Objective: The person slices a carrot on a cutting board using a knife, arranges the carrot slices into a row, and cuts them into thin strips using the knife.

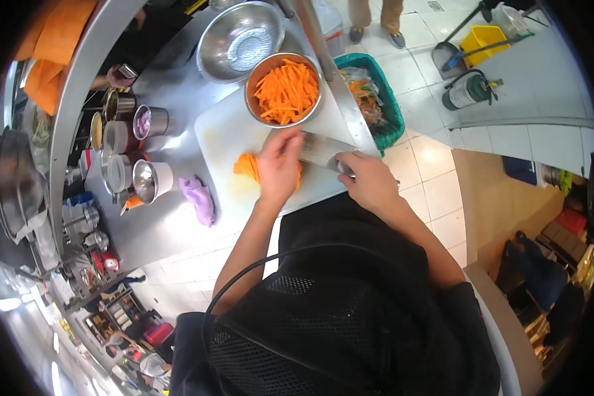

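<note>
My right hand [369,181] is closed around the handle end of a broad-bladed kitchen knife [323,150]. The blade points left across the cutting board [221,135]. My left hand [280,168] is at the far end of the blade, its fingers bent together; what they hold, if anything, is hidden. Partly under that hand lies a pile of orange pieces [246,166], which look like sliced carrot. Just beyond the blade, a metal bowl [249,109] full of carrot sticks [287,92] stands on the board's far edge.
A larger metal bowl [211,49] stands behind. Leftward are a purple cloth [198,200], a white-sided metal bowl [153,181] and a container of chopped purple pieces [150,123]. A green-lined waste bin [393,109] is beyond the counter's right edge. A person's feet [376,36] show above it.
</note>
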Motion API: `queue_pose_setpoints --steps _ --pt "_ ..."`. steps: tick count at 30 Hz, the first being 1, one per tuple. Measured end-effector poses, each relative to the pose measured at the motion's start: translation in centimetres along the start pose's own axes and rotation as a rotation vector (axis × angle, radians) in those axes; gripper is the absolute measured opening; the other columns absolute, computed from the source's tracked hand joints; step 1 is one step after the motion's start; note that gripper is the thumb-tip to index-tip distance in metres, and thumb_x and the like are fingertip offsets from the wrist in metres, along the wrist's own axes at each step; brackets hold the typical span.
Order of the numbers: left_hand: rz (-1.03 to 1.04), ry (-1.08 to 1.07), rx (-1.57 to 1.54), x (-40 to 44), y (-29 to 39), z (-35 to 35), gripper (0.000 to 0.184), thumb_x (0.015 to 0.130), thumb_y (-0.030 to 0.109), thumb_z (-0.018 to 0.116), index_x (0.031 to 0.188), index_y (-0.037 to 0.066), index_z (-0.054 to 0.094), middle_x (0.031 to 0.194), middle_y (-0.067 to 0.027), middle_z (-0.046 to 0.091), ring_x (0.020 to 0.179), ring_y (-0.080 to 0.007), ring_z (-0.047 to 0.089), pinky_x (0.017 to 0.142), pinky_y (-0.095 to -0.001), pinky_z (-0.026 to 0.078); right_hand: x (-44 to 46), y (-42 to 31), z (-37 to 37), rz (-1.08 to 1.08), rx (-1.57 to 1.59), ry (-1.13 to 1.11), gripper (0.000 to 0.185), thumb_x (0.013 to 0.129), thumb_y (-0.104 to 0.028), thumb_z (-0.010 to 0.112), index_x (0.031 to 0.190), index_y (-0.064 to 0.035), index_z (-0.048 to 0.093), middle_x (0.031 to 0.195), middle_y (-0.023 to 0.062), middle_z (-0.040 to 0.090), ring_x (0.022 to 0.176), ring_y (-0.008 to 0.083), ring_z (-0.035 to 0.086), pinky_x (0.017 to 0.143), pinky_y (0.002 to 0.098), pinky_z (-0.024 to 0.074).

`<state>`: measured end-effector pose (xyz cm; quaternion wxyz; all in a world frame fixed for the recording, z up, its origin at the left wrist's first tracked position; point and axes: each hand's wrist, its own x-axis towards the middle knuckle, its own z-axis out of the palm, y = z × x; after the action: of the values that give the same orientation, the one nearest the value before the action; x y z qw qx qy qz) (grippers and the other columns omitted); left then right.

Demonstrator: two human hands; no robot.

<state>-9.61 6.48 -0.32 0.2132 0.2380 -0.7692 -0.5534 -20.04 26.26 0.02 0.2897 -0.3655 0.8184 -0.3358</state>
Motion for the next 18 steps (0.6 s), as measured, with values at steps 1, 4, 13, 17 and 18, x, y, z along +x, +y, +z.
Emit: queue_pose_setpoints --steps 1,4,13,17,18 --pt "-0.027 0.143 0.061 -0.8 -0.6 -2.0 0.024 0.106 0.010 0.063 0.126 -0.002 0.070 0.114 -0.0058 0.073 0.098 -0.0106 0.064 0.089 -0.0269 0.052 0.1 0.0 -0.2 -0.006 -0.053 0.014 0.034 0.089 -0.014 0.077 0.122 -0.0112 0.068 0.106 0.0132 0.069 0.101 0.0378 0.069 0.086 0.0491 0.0557" --pt "-0.208 0.459 0.140 -3.3 -2.4 -8.6 0.022 0.106 0.010 0.063 0.122 -0.003 0.070 0.109 -0.0047 0.072 0.099 -0.0104 0.064 0.090 -0.0253 0.052 0.2 -0.1 -0.3 -0.102 -0.058 0.063 0.038 0.088 -0.013 0.077 0.125 -0.0120 0.068 0.107 0.0134 0.069 0.102 0.0381 0.068 0.087 0.0492 0.0555" --pt "0.404 -0.064 0.611 -3.4 4.2 -9.4 0.045 0.091 0.030 0.079 0.132 0.015 0.071 0.144 -0.0152 0.061 0.137 -0.0406 0.051 0.116 -0.0529 0.038 -4.6 -5.7 -2.8 -0.054 -0.121 0.076 0.040 0.085 -0.013 0.081 0.123 -0.0129 0.072 0.102 0.0120 0.069 0.096 0.0367 0.069 0.082 0.0459 0.0568" --pt "0.383 -0.326 0.816 -0.1 5.4 -9.6 0.062 0.089 0.047 0.074 0.148 0.031 0.063 0.171 -0.0148 0.032 0.158 -0.0446 0.023 0.123 -0.0664 0.017 -5.6 -7.8 -4.3 -0.060 -0.141 0.305 0.036 0.083 -0.010 0.082 0.119 -0.0126 0.075 0.101 0.0099 0.071 0.091 0.0342 0.071 0.079 0.0431 0.0580" --pt "0.384 -0.351 0.812 1.5 5.2 -9.7 0.064 0.090 0.053 0.071 0.151 0.036 0.061 0.175 -0.0149 0.023 0.161 -0.0450 0.016 0.123 -0.0690 0.012 -5.8 -7.8 -4.6 -0.052 -0.151 0.320 0.036 0.083 -0.010 0.082 0.119 -0.0126 0.075 0.101 0.0099 0.071 0.091 0.0342 0.071 0.079 0.0431 0.0580"
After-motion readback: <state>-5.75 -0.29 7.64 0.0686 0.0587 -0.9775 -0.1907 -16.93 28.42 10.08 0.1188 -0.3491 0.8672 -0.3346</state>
